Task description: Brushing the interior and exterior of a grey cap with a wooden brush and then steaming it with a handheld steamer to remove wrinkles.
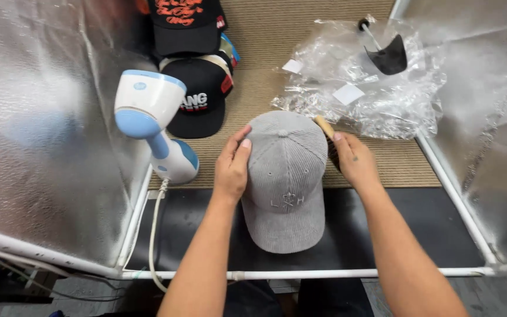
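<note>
A grey corduroy cap [286, 176] lies on the work surface, its brim pointing toward me. My left hand [233, 164] rests flat against the cap's left side, fingers together. My right hand [353, 158] is at the cap's right side and grips a brush with a wooden handle [324, 126]; its dark bristles show under the palm, next to the cap's crown.
A white and blue garment steamer [154, 123] stands at the left, its cord trailing over the front edge. Black caps [198, 94] are stacked behind it. Crumpled clear plastic bags [377, 88] with a dark cap insert lie at the back right. Silvery panels wall both sides.
</note>
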